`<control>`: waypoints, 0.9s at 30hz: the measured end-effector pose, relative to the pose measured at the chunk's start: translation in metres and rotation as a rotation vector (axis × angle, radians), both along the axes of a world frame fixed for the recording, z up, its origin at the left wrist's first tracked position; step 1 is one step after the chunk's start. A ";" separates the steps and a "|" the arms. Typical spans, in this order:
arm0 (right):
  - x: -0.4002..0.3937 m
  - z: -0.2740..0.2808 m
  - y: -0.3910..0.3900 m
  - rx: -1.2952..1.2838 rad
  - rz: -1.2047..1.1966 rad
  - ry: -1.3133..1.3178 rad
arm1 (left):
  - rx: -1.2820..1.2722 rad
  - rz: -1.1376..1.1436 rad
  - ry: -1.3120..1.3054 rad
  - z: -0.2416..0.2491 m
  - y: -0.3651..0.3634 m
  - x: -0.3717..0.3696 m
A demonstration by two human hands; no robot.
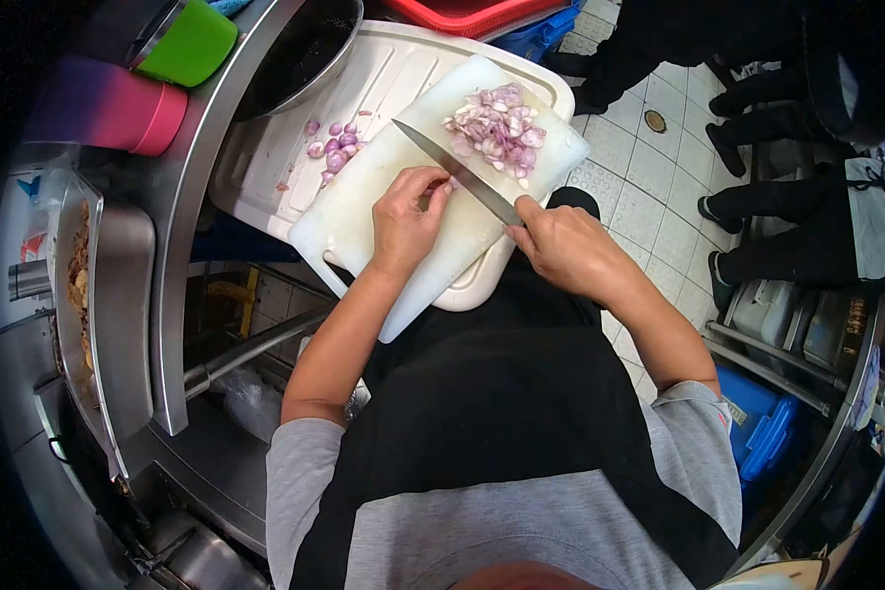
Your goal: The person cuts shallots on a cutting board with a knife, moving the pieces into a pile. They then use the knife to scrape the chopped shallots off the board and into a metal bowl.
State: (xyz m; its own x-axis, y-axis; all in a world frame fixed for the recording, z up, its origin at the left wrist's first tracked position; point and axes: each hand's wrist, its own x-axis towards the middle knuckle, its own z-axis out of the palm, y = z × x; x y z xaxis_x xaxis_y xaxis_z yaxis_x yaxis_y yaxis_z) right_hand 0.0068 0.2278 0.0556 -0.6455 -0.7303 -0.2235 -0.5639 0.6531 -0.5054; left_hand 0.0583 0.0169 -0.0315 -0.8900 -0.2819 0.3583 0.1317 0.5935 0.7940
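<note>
A white cutting board (pixel 364 211) lies tilted on a cream plastic lid (pixel 383 59). My right hand (pixel 565 246) is closed round the handle of a large knife (pixel 472 182), whose blade crosses the board toward the upper left. Just left of the blade, my left hand (pixel 410 216) pinches a small purple shallot piece (pixel 450 185), mostly covered by the fingers. Sliced shallots (pixel 501 128) are heaped on the board beyond the blade. Several whole peeled shallots (pixel 336 147) rest at the board's left edge.
A dark metal bowl (pixel 300 54) is at the upper left, beside a steel counter edge (pixel 172 246) with green (pixel 197 44) and pink (pixel 157 118) containers. A red basket (pixel 457 15) is at the top. People in black trousers (pixel 787 202) stand on the tiled floor at right.
</note>
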 end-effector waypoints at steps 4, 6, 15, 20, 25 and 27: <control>0.001 0.000 0.001 -0.012 -0.008 -0.029 | 0.008 0.002 0.007 -0.002 0.000 0.000; 0.000 -0.004 -0.001 -0.031 0.001 -0.036 | 0.003 0.007 0.001 -0.001 0.000 0.000; -0.014 -0.050 -0.030 -0.104 -0.030 -0.032 | -0.028 0.002 0.019 -0.002 0.000 0.000; -0.012 -0.012 -0.017 -0.028 0.003 -0.027 | -0.028 0.013 0.022 -0.003 0.000 0.000; 0.000 0.001 -0.004 0.018 -0.013 -0.028 | -0.018 0.002 0.015 -0.003 0.000 0.000; 0.001 0.001 -0.001 0.029 0.000 -0.034 | -0.020 0.004 0.005 -0.002 0.000 0.000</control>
